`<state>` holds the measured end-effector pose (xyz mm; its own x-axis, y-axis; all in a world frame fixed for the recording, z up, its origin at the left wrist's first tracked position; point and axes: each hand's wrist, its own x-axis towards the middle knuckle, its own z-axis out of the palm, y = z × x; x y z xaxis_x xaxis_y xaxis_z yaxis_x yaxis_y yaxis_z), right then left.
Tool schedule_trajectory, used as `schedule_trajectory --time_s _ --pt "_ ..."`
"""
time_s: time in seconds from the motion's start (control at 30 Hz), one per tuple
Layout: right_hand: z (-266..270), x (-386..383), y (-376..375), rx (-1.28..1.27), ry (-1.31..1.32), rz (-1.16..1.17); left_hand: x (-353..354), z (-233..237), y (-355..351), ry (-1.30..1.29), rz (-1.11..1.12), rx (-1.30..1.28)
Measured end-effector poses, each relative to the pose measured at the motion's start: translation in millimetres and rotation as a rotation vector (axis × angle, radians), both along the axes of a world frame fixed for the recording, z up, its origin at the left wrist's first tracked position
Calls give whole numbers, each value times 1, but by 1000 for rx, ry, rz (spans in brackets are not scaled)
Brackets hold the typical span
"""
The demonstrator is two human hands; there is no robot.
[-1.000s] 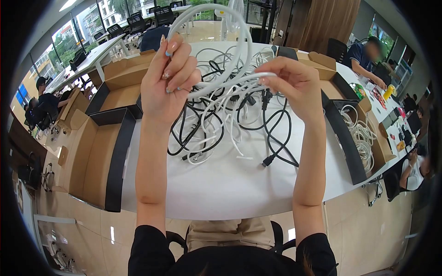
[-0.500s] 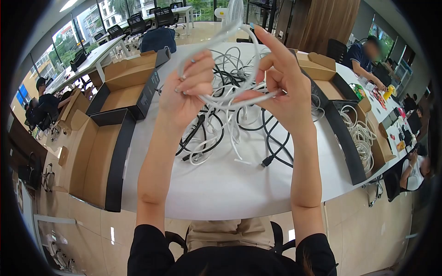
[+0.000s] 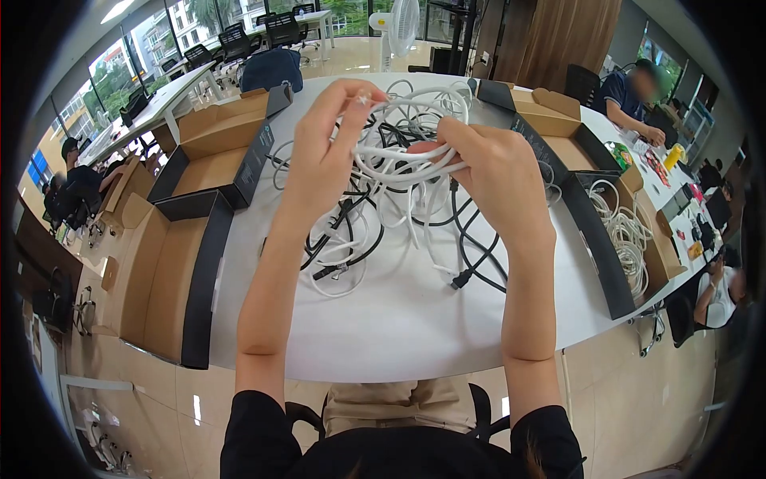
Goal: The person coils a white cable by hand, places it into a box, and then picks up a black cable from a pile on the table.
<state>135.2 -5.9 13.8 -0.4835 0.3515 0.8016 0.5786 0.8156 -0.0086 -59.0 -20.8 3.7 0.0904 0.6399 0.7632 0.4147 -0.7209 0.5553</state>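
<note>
Loops of white cable hang between my hands above the tabletop. My right hand is closed on the right side of these loops, thumb and fingers pinching the strands together. My left hand is at the loops' left side, its fingers bent into a pinch on the cable near the top. Below lies a tangle of white and black cables, partly hidden by my hands. A black cable with a dark plug lies just under my right hand.
Open black cardboard boxes stand along the table's left side. At the right, one box holds coiled white cables, with another box behind it. A person sits at the table beyond; a white fan stands behind.
The large raised loop of white cable has come down and gathered into a smaller coil. My left hand has turned and risen slightly, and my right hand has closed round the strands.
</note>
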Motion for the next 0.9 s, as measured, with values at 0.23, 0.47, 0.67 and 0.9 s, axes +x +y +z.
schedule_trajectory --time_s 0.23,0.47,0.67,0.9 --pt "3 7 -6 -52 -98 -106 1 19 -33 526 66 146" --pt "-6 -1 -10 -10 -188 -80 20 16 -48 672 238 -102" --pt "2 4 -11 -148 -82 47 17 8 -37 622 193 3" --pt "16 15 -8 -173 34 261 5 19 -45 465 -251 5"
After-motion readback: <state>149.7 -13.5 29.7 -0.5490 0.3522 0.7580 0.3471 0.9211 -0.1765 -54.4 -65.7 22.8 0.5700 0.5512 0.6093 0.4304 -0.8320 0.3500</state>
